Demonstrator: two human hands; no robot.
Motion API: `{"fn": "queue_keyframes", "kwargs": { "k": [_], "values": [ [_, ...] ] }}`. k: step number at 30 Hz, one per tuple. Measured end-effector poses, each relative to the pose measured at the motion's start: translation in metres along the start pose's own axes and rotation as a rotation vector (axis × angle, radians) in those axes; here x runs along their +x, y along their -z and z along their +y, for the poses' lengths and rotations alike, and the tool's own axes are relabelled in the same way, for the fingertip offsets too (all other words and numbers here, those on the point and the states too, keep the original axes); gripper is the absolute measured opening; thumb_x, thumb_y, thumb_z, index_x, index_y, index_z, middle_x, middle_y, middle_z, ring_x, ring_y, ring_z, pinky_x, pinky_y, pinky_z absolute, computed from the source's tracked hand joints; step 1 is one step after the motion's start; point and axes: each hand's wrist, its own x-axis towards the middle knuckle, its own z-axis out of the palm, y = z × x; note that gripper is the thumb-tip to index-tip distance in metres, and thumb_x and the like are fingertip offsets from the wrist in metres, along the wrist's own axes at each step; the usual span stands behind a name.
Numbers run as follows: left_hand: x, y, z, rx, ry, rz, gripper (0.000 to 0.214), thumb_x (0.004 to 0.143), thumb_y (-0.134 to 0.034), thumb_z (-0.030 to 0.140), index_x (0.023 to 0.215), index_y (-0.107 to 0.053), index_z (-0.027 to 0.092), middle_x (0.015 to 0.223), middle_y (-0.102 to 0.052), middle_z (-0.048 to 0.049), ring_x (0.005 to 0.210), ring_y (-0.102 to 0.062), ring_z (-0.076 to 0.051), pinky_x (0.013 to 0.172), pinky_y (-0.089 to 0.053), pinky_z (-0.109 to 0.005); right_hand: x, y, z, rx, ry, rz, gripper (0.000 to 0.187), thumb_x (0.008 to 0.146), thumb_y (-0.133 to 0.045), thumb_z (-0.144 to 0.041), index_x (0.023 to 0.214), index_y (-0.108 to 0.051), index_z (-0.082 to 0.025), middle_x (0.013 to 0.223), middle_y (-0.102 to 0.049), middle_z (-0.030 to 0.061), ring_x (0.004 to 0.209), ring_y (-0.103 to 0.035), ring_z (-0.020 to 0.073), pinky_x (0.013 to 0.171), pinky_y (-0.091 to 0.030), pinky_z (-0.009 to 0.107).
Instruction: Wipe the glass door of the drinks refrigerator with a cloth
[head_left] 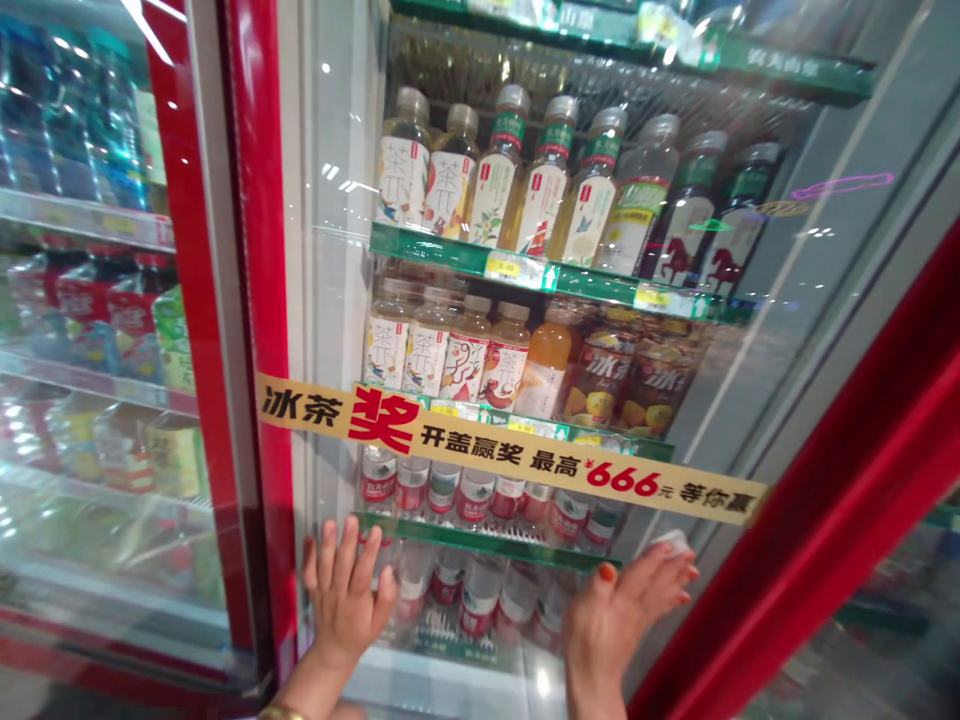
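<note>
My left hand (pixel 347 588) lies with its fingers spread against the lower left of a glass fridge door (pixel 330 300), with nothing in it. A gold-coloured band (pixel 281 713) shows at that wrist. Lower right on the same door is my right hand (pixel 619 615), fingers stretched together over a crumpled white tissue (pixel 670 541) pressed to the glass. Only the edge of the tissue shows past the fingers. Above both hands a yellow sticker strip (pixel 487 446) with black and red characters runs slantwise across the door.
Behind the glass, green-edged shelves (pixel 442 245) carry rows of bottled drinks (pixel 544 200). A red door frame (pixel 810 470) slants along the right. To the left, past a red post (pixel 251 250), stands another fridge with blue-capped bottles (pixel 109 110) and drink packs (pixel 82 300).
</note>
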Motion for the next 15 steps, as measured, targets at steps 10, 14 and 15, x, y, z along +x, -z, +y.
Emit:
{"fn": "queue_keyframes", "kwargs": {
  "k": [10,14,15],
  "values": [
    [0.001,0.004,-0.006,0.025,-0.062,-0.031,0.09,0.092,-0.065,0.015,0.174,-0.028,0.027,0.183,-0.024,-0.0089,0.172,-0.021,-0.032,0.141,-0.024,-0.054,-0.078,-0.012,-0.066,0.066,0.696,-0.178,0.082,0.104,-0.053,-0.042,0.177,-0.023,-0.019,0.181,-0.028,0.0034,0.174,-0.009,0.0259,0.143,-0.003,0.051],
    [0.001,0.003,-0.005,0.023,-0.06,-0.041,0.091,0.092,-0.067,0.015,0.174,-0.028,0.026,0.184,-0.024,-0.0093,0.172,-0.02,-0.031,0.142,-0.022,-0.052,-0.023,0.007,-0.001,-0.041,0.29,-0.097,0.08,0.109,-0.04,-0.034,0.178,-0.004,-0.017,0.186,0.0,0.0111,0.173,0.003,0.0368,0.136,-0.008,0.078],
    [0.001,0.002,-0.005,0.024,-0.058,-0.03,0.091,0.093,-0.066,0.015,0.174,-0.028,0.026,0.184,-0.024,-0.0091,0.172,-0.02,-0.031,0.142,-0.023,-0.052,-0.003,0.01,0.009,-0.042,0.143,-0.049,0.078,0.11,-0.035,-0.036,0.178,0.0,-0.018,0.186,0.003,0.0136,0.173,0.006,0.0408,0.13,-0.01,0.087]
  ]
}}
